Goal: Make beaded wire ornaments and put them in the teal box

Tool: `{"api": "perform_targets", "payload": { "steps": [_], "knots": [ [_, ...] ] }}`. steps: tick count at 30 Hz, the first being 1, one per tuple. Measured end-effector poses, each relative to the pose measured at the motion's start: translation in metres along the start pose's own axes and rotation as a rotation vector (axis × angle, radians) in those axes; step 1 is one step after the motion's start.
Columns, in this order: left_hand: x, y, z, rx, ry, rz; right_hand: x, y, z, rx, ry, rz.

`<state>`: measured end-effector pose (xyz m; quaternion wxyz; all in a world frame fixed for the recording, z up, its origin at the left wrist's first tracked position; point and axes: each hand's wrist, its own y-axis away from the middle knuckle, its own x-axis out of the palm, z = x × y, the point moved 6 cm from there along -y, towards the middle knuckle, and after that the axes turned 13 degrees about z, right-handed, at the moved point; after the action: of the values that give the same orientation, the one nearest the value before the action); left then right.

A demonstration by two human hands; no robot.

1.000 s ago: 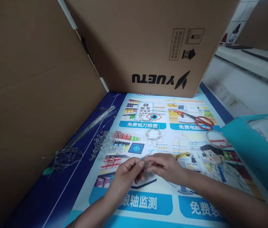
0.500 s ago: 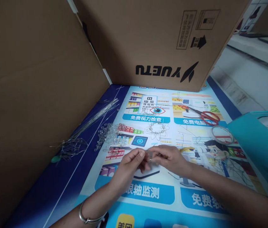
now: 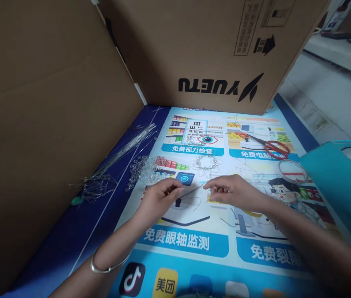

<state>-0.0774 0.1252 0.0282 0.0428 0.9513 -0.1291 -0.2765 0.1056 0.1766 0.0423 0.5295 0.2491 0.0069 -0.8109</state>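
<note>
Between my two hands stretches a thin twisted wire [image 3: 193,191], slanting up to the right. My left hand [image 3: 161,198] pinches its lower end between thumb and fingers. At the upper end, the closed fingertips of my right hand [image 3: 236,191] meet the wire, the other fingers curled in. Just beyond my hands lies a ring of clear beads with wire loops [image 3: 206,164]. A loose pile of clear beads [image 3: 146,170] is near my left hand. Further left rests a bundle of straight wires [image 3: 128,145], beside a tangle of bent wire [image 3: 99,188].
Red-handled scissors [image 3: 276,150] and a clear roll of tape [image 3: 292,171] lie at the right. A teal folder or box [image 3: 340,178] stands at the right edge. Tall cardboard [image 3: 212,49] walls the back and left. A printed poster [image 3: 178,240] covers the table.
My hands have moved apart from each other, so the wire between them now shows. My right hand has shifted right and slightly up in view.
</note>
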Motion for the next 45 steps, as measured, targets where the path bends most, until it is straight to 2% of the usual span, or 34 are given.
{"api": "perform_targets", "payload": {
  "steps": [4, 8, 11, 18, 22, 26, 30, 35, 45],
  "knots": [
    [-0.001, 0.002, -0.001, -0.004, -0.411, 0.076, 0.016, 0.0, 0.005, -0.014, 0.216, 0.24],
    [0.011, 0.003, -0.001, -0.022, -0.609, 0.156, 0.027, -0.003, 0.005, -0.016, 0.384, 0.276],
    [0.018, 0.002, -0.002, -0.053, -0.704, 0.143, 0.033, -0.004, 0.003, -0.009, 0.454, 0.281],
    [0.023, 0.0, -0.002, -0.078, -0.78, 0.139, 0.035, -0.003, -0.001, 0.046, 0.652, 0.239],
    [0.024, -0.001, 0.001, -0.074, -0.816, 0.13, 0.026, 0.001, 0.004, 0.052, 0.678, 0.251],
    [0.026, -0.001, 0.004, -0.061, -0.866, 0.112, 0.008, 0.002, 0.006, 0.084, 0.704, 0.164],
    [0.028, 0.0, 0.003, -0.042, -0.94, 0.111, -0.002, -0.002, -0.002, 0.162, 0.841, 0.061],
    [0.031, 0.0, 0.002, -0.039, -0.996, 0.13, 0.002, -0.006, -0.007, 0.177, 0.939, 0.003],
    [0.035, -0.002, 0.001, -0.015, -1.023, 0.172, 0.009, -0.011, -0.016, 0.12, 0.91, -0.046]
  ]
}}
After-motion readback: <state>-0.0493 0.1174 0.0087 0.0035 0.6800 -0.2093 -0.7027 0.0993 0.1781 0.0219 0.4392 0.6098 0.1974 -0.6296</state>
